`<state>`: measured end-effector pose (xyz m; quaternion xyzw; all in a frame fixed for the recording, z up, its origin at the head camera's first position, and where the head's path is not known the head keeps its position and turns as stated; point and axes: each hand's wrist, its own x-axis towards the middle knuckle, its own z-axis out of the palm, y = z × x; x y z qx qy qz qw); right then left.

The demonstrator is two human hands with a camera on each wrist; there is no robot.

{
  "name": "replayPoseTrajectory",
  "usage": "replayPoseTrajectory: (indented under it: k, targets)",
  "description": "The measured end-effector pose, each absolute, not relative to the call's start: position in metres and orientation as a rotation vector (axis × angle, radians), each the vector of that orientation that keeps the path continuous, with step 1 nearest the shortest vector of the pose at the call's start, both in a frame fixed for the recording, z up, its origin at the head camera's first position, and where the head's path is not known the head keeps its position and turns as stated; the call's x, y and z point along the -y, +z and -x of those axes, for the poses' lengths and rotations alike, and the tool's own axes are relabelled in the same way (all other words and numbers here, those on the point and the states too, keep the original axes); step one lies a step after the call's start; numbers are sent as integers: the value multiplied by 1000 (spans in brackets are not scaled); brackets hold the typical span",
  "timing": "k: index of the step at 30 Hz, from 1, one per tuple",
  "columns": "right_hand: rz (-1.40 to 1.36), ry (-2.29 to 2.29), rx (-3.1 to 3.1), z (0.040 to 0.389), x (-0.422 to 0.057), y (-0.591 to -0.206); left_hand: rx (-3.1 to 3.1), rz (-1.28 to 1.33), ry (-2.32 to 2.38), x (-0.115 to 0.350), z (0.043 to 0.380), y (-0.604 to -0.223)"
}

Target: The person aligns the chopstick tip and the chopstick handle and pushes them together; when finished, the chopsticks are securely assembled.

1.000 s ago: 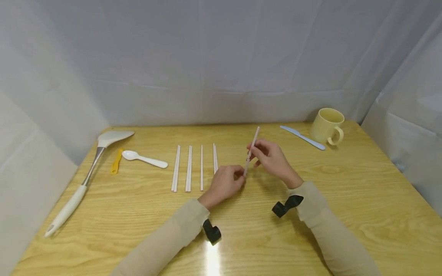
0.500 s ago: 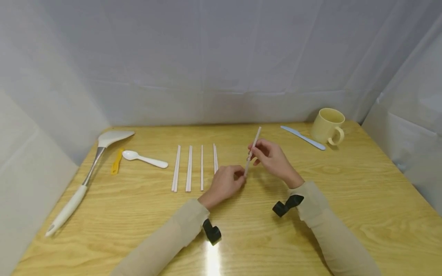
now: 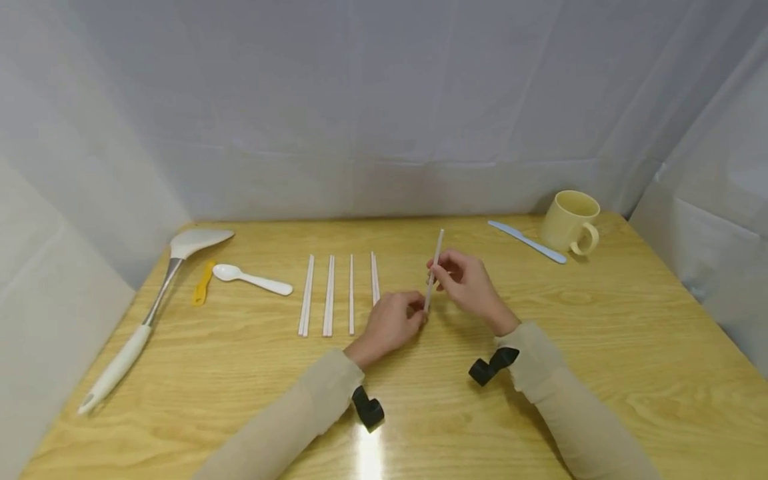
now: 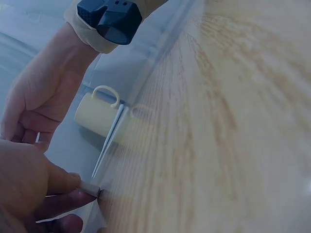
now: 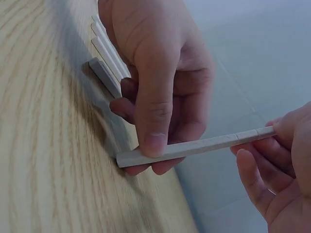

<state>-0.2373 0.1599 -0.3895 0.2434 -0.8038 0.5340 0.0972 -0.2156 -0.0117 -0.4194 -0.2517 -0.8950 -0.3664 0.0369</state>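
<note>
A whitish chopstick (image 3: 439, 247) is held by both hands, its far end raised from the table. My left hand (image 3: 391, 323) pinches its lower end between thumb and fingers, close over the wood; the right wrist view shows the thumb flat on the chopstick (image 5: 204, 146). Higher up, my right hand (image 3: 471, 287) pinches it with thumb and fingers. To the left lie two chopstick pairs (image 3: 306, 297) (image 3: 329, 297) and a single chopstick (image 3: 351, 297). Another pair of chopsticks (image 3: 375, 277) is partly hidden behind the left hand.
Further left are a white spoon (image 3: 252, 279), a small yellow utensil (image 3: 204, 283) and a long-handled white turner (image 3: 159, 293). A blue knife (image 3: 528, 242) and a yellow mug (image 3: 570, 220) stand back right on the wooden table (image 3: 600, 347). White cloth (image 3: 384, 120) hangs behind.
The right hand has shifted slightly left and toward the body. With it the chopstick's upper end has swung left. The left hand keeps its place at the lower end.
</note>
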Motion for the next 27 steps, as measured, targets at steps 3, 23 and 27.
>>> replayPoseTrajectory:
  k: [3, 23, 27]
  targets:
    - [-737, 1553, 2378, 237, -160, -390, 2742, 755, -1113, 11, 214, -419]
    - [-546, 1819, 2349, 244, -173, -389, 2328, 975, -1580, 6, 204, -424]
    - [-629, 1821, 2385, 243, -173, -387, 2303, 1079, -1549, 4, 205, -421]
